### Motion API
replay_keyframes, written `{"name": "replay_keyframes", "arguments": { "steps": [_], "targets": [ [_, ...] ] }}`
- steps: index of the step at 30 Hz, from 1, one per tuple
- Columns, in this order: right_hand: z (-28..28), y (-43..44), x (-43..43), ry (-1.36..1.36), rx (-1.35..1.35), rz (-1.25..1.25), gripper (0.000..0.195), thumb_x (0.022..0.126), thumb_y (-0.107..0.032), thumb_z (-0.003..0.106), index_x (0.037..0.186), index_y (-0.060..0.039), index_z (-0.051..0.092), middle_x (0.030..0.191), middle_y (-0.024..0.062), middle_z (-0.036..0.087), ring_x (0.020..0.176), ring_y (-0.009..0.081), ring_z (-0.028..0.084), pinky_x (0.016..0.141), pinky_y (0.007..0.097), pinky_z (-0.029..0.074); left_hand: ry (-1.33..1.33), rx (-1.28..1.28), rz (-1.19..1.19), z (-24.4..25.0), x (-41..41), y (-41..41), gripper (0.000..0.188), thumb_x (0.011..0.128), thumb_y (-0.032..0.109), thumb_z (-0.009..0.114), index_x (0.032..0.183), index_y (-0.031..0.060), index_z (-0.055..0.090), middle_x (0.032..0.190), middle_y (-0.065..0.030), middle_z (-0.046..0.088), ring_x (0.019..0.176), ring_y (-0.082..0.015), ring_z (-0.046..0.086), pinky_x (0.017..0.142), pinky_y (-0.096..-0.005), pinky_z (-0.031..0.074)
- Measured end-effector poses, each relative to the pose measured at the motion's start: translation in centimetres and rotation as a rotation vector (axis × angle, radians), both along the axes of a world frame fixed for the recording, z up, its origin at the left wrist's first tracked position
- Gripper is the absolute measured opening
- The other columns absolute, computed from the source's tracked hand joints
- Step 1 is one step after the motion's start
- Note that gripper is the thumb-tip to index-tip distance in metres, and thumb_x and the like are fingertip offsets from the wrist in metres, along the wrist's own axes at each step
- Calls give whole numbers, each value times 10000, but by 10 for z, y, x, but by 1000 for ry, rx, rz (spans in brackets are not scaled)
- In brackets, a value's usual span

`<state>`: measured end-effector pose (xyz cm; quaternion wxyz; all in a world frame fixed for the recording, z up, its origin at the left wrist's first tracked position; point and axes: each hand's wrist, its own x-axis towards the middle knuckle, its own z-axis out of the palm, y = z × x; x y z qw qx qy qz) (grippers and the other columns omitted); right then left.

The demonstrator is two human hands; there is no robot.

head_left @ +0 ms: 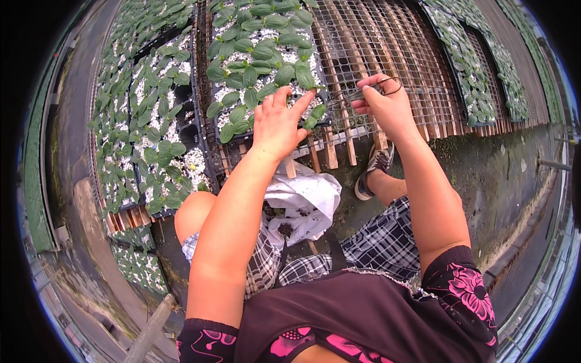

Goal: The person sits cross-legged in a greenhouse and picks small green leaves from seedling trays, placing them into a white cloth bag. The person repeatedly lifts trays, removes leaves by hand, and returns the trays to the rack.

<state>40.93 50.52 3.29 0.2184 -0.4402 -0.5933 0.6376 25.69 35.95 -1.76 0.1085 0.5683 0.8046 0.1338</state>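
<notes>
My left hand point(279, 120) lies over the near end of a black seedling tray point(324, 119), fingers apart and thumb away from the index finger. Its fingertips are at the broad-leaved green seedlings point(261, 66), which stand in white granular medium; what lies under the palm is hidden. To the right of that tray, above the mesh bench top point(363, 50), my right hand point(386, 100) grips a slim metal tool point(348, 96) with a dark looped handle. The tool's thin end points left towards the tray, and its exact kind is unclear.
More seedling trays point(159, 104) stand on the left, some cells bare, and others point(472, 77) at the right. Wooden slats point(330, 149) jut from the bench's near edge. Below hangs a white plastic bag point(308, 193) with dark soil inside. A pole point(150, 329) is at lower left.
</notes>
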Motion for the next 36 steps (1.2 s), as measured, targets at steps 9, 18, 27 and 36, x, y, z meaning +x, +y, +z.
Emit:
{"name": "replay_keyframes", "arguments": {
  "steps": [9, 18, 27, 36],
  "targets": [
    [-1, -8, -10, -61, 92, -26, 69, 854, -54, 492, 905, -17, 521, 848, 81, 589, 663, 159, 643, 564, 258, 538, -12, 10, 71, 4, 2, 1, 790, 663, 150, 740, 1342, 332, 380, 1254, -95, 422, 1146, -285, 417, 931, -412, 349],
    [-46, -26, -18, -171, 206, 32, 72, 869, -81, 512, 891, -15, 531, 796, 80, 605, 691, 150, 649, 575, 262, 541, -4, 32, 78, 2, 5, 3, 815, 657, 172, 754, 1349, 348, 363, 1249, -95, 421, 1137, -293, 425, 929, -421, 364],
    [-47, -9, -5, 188, -401, -171, 92, 902, -60, 483, 969, 1, 499, 972, 149, 569, 814, 293, 655, 681, 374, 582, -20, 9, 105, 7, 4, 0, 845, 633, 183, 784, 1351, 329, 364, 1269, -90, 416, 1160, -281, 416, 939, -419, 355],
    [-34, -2, 7, 223, -448, -12, 151, 896, -79, 496, 1017, -10, 555, 905, 110, 606, 770, 216, 653, 672, 333, 567, -31, 10, -40, 59, 4, -56, 348, 748, 131, 636, 1085, 89, 561, 1071, -89, 559, 1028, -288, 532, 861, -412, 413]
  ]
}}
